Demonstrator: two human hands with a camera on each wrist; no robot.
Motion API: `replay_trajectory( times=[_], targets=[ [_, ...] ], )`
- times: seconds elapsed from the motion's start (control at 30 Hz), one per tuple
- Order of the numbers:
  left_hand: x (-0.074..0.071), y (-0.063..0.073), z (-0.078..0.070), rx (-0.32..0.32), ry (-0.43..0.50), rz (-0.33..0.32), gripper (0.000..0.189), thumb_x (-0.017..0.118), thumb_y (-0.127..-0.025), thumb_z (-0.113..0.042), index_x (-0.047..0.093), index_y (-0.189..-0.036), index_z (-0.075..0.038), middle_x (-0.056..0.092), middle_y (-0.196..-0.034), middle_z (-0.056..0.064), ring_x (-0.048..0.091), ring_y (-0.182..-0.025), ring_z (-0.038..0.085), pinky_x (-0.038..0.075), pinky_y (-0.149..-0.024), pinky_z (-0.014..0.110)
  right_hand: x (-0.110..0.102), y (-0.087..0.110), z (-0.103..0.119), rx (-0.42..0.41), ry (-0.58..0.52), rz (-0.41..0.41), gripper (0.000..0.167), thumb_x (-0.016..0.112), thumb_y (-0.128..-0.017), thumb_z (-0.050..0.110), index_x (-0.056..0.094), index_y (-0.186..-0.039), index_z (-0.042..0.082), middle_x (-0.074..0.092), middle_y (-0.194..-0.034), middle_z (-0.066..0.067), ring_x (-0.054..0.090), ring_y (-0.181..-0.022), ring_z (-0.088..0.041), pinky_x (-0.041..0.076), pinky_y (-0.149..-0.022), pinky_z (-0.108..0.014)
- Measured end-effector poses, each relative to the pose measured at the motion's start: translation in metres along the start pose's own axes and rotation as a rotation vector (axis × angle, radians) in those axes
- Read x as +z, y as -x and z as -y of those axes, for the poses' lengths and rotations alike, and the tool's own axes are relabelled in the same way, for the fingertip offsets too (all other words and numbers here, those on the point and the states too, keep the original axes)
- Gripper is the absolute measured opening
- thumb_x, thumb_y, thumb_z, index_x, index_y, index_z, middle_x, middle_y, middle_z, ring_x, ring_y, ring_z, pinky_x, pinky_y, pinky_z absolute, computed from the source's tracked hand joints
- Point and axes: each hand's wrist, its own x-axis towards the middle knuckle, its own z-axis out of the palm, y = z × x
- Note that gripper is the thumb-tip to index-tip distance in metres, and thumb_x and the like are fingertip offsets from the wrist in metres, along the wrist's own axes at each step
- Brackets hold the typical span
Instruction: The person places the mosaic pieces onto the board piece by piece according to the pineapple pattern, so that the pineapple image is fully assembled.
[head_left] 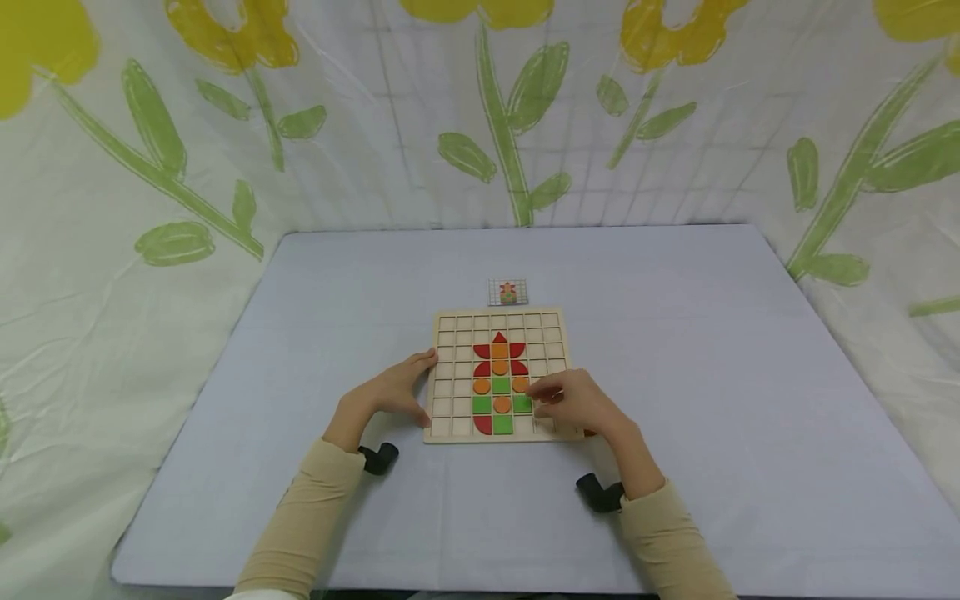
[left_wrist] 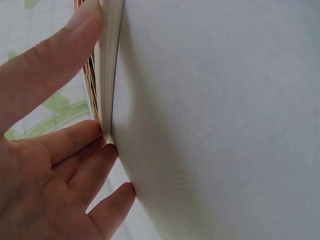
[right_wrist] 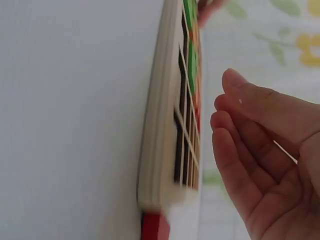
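Note:
A wooden grid board [head_left: 447, 379] lies on the table, with red, orange and green pieces set in its middle columns. Its lowest filled row holds a red quarter-circle piece [head_left: 483, 425] and a green square piece [head_left: 502, 425]. My left hand [head_left: 392, 387] rests against the board's left edge, thumb and fingers spread along it. Over the right part of the board hovers my right hand [head_left: 576, 400], its fingers loosely bent. In the right wrist view nothing shows between its thumb [right_wrist: 270, 107] and fingers. A red piece [right_wrist: 155, 227] lies by the board's near right corner, mostly hidden by that hand in the head view.
Behind the board lies a small pattern card [head_left: 507, 292] showing a similar coloured figure on a grid. A white cloth covers the table [head_left: 697, 333]. A curtain with painted yellow flowers and green leaves [head_left: 540, 87] hangs beyond the far edge.

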Motion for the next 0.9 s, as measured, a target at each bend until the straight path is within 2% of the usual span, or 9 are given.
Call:
replay_trajectory(
  times=[0.23,0.33,0.43,0.67,0.77,0.9],
  targets=[
    [0.001,-0.001,0.003,0.007,-0.002,-0.005,0.103,0.086,-0.069,-0.017,0.026,-0.150,0.007,0.018,-0.159,0.020,0.018,-0.145,0.036,0.022,-0.115,0.049,-0.028,0.019,-0.025,0.042,-0.003,-0.081,0.027,0.074,-0.081,0.003,0.071,-0.108,-0.002,0.070,-0.103,-0.011,0.064,-0.095,-0.026,0.055,-0.084,-0.040],
    [0.000,0.000,0.002,0.004,0.005,-0.003,0.103,0.085,-0.069,-0.017,0.026,-0.150,0.006,0.017,-0.159,0.020,0.017,-0.145,0.036,0.022,-0.115,0.050,-0.037,0.028,-0.033,0.068,0.005,-0.081,0.029,0.076,-0.078,0.001,0.071,-0.107,-0.003,0.070,-0.103,-0.012,0.064,-0.095,-0.026,0.055,-0.084,-0.041],
    [0.000,0.001,0.001,-0.002,0.009,-0.002,0.103,0.085,-0.070,-0.017,0.026,-0.150,0.006,0.017,-0.159,0.019,0.017,-0.145,0.036,0.022,-0.115,0.050,-0.044,0.036,-0.038,0.108,0.004,-0.040,0.033,0.079,-0.075,0.001,0.071,-0.106,-0.003,0.070,-0.102,-0.012,0.064,-0.093,-0.025,0.055,-0.083,-0.040],
    [0.000,0.001,0.000,-0.002,0.008,-0.006,0.103,0.085,-0.069,-0.016,0.026,-0.150,0.006,0.018,-0.159,0.019,0.017,-0.145,0.037,0.022,-0.115,0.050,-0.045,0.043,-0.045,0.147,0.036,0.051,0.029,0.081,-0.070,0.000,0.072,-0.097,0.004,0.067,-0.094,-0.002,0.058,-0.088,-0.020,0.050,-0.080,-0.036],
    [0.000,0.000,0.000,-0.001,0.011,-0.004,0.103,0.085,-0.069,-0.016,0.026,-0.150,0.006,0.017,-0.159,0.019,0.017,-0.145,0.037,0.022,-0.115,0.050,-0.043,0.042,-0.045,0.147,0.056,0.052,0.022,0.078,-0.072,-0.003,0.073,-0.092,0.006,0.066,-0.094,-0.002,0.057,-0.089,-0.021,0.050,-0.081,-0.037],
    [0.000,0.000,-0.001,0.002,0.015,0.001,0.102,0.085,-0.070,-0.017,0.026,-0.150,0.006,0.017,-0.159,0.019,0.017,-0.145,0.036,0.022,-0.115,0.050,-0.044,0.040,-0.043,0.160,0.091,0.004,0.017,0.074,-0.076,-0.006,0.073,-0.091,0.004,0.067,-0.092,-0.005,0.059,-0.090,-0.024,0.051,-0.081,-0.041]
  ],
)
